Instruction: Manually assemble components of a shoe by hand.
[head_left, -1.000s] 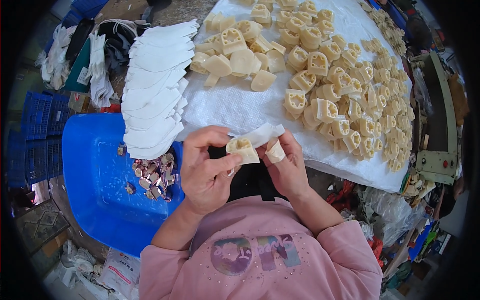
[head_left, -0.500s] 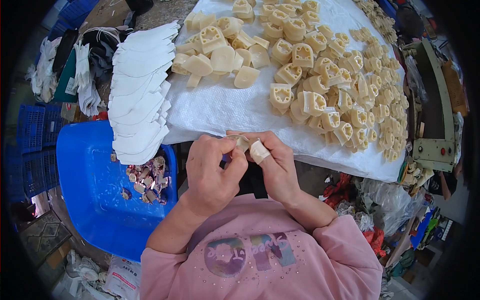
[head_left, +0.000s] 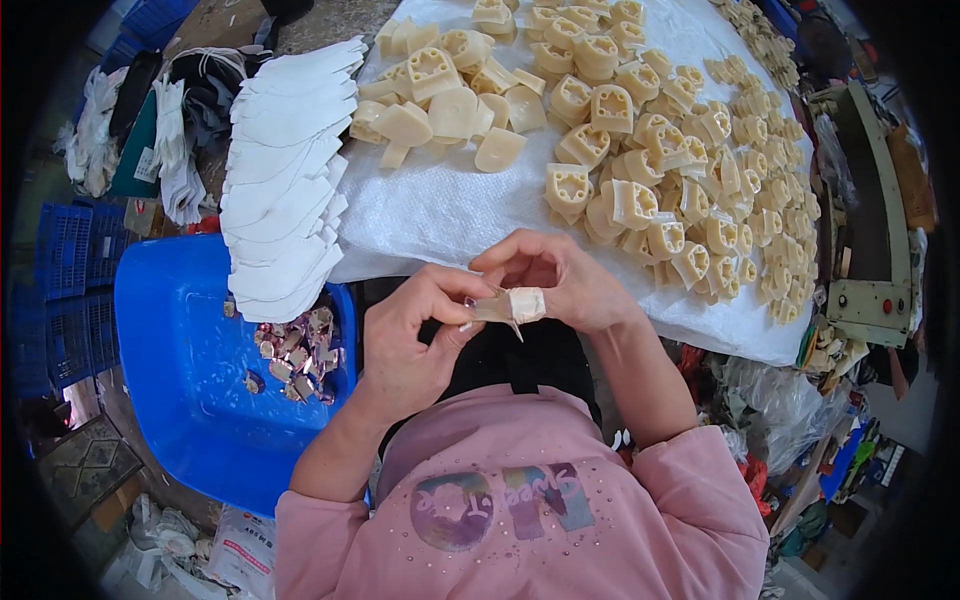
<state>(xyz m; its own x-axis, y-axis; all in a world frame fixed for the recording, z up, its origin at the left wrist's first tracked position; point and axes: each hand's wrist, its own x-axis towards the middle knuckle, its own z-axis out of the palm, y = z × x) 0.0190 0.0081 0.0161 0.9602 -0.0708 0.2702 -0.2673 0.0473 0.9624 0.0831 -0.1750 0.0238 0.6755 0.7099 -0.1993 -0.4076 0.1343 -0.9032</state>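
In front of my chest, both hands meet over a small pale beige piece (head_left: 492, 308) with a thin pointed flap hanging below it. Its exact kind is partly hidden by my fingers. My left hand (head_left: 415, 325) pinches its left end between thumb and fingers. My right hand (head_left: 570, 280) closes on the other end, fingers curled behind it, and a pale wrapping covers the thumb tip. Beyond my hands, beige plastic shoe heels (head_left: 630, 205) lie in a large spread on a white woven sheet (head_left: 430, 215). A smaller heap of heels (head_left: 450, 110) sits at the far middle.
Overlapping white cut pieces (head_left: 285, 170) form a long row at the table's left edge. Below them stands a blue tub (head_left: 190, 400) with shiny purplish pieces (head_left: 300, 355). Blue crates (head_left: 75, 255) are at far left; a green machine frame (head_left: 875, 210) and plastic bags (head_left: 785, 400) are at right.
My hands have turned, and the pale piece now lies sideways between them with its flap showing. My right hand has lifted its fingers away from the left and moved slightly right.
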